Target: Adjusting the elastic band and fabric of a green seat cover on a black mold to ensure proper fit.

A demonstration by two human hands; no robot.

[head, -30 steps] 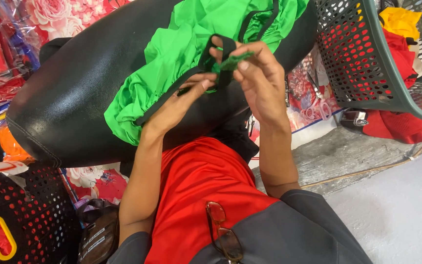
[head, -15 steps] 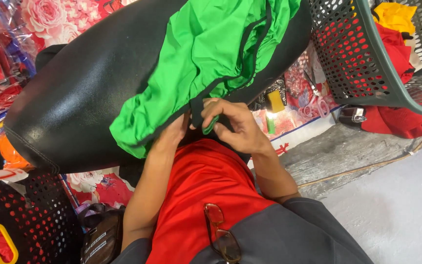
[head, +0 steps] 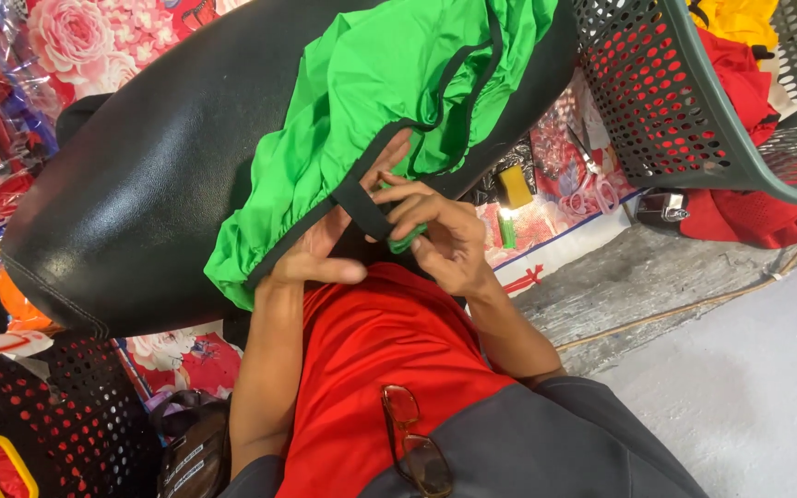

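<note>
Right now both hands, left hand (head: 325,254) and right hand (head: 440,240), pinch the green garment's black trim band (head: 362,210) over a black leather cushion (head: 140,184)

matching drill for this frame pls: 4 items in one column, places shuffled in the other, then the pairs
Items:
1. green garment
2. perforated basket
3. eyeglasses
4. yellow block

Places:
A. hanging at the collar of the red shirt
B. draped over the black padded surface
C. on the floor covering, just right of the hands
D. upper right, holding red and yellow cloth

Pairs: 1-B, 2-D, 3-A, 4-C

The left hand and right hand both grip the garment's black trim.
</note>
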